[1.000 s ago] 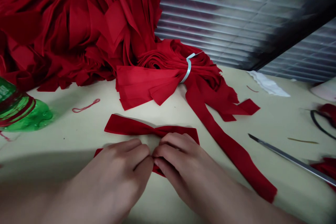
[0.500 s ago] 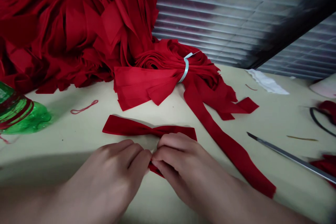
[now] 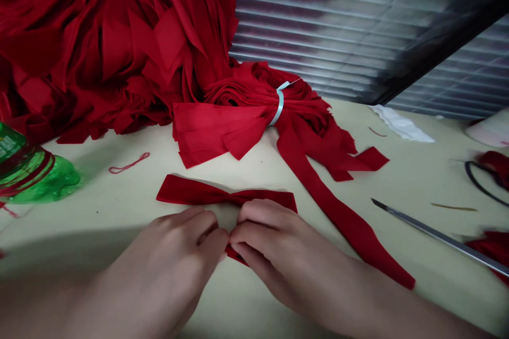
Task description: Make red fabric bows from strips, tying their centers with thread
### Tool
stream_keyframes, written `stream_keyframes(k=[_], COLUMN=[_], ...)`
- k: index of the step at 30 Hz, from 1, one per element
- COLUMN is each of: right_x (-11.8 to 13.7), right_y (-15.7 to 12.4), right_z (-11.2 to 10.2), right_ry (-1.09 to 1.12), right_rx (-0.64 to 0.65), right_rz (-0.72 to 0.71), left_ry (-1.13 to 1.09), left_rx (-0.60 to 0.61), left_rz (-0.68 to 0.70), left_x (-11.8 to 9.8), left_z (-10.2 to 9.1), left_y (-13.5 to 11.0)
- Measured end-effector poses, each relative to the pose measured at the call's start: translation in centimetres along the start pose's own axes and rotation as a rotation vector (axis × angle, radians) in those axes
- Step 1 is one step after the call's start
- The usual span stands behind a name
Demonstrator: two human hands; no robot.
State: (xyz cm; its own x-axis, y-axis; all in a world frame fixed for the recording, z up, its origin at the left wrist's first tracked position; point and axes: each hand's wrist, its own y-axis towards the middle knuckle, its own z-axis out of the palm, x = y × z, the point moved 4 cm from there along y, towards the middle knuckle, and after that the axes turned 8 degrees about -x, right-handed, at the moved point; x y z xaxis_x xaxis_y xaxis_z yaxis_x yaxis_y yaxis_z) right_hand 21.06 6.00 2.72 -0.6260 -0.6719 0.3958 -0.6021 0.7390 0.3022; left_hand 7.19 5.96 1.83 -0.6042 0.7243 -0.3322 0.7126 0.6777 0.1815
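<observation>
My left hand and my right hand meet fingertip to fingertip near the front of the table. Both are closed in a pinch on a small piece of red ribbon, most of it hidden under the fingers. Just beyond them lies a red ribbon bow, narrowed at its middle, its right half partly behind my right hand. A long loose red ribbon strip runs down to the right of my right hand from a bundle of red ribbon bound with a pale blue tie.
A big heap of red ribbon fills the back left. At left lies a green bottle wound with red thread, beside a thread loop. On the right are a slim craft blade, a white scrap and a black band. Blinds stand behind.
Both hands keep their pinch on the ribbon, with the left fingers shifting slightly. The whole view has moved a little; the bow and the bundle lie as before.
</observation>
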Motion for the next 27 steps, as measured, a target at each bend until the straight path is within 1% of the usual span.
stream_keyframes(k=[4,6,8,10,14,18,23,27], right_x=[0.1,0.2,0.4,0.6,1.0,1.0,1.1,1.0], right_y=[0.0,0.1,0.1,0.0,-0.3,-0.6,-0.8,-0.8], right_z=[-0.2,-0.4,-0.3,-0.1,0.8,1.3,1.4,1.5], right_ry=[0.046,0.081,0.099,0.078,-0.025,-0.058,-0.038,0.002], right_rx=[0.04,0.033,-0.003,-0.059,-0.178,-0.225,-0.201,-0.216], right_rz=[0.038,0.073,0.117,0.136,0.096,0.109,0.087,0.093], left_ry=[-0.006,0.007,0.058,0.147,0.299,0.375,0.307,0.174], left_rx=[0.001,-0.009,-0.039,-0.063,-0.046,-0.05,-0.019,-0.006], left_rz=[-0.013,-0.008,0.015,0.07,0.178,0.202,0.198,0.085], left_x=[-0.2,-0.3,-0.5,-0.8,-1.5,-1.8,-1.6,-1.0], left_z=[-0.1,-0.2,-0.3,-0.4,0.0,0.5,0.3,-0.5], left_y=[-0.1,0.1,0.3,0.5,0.5,0.1,-0.2,-0.2])
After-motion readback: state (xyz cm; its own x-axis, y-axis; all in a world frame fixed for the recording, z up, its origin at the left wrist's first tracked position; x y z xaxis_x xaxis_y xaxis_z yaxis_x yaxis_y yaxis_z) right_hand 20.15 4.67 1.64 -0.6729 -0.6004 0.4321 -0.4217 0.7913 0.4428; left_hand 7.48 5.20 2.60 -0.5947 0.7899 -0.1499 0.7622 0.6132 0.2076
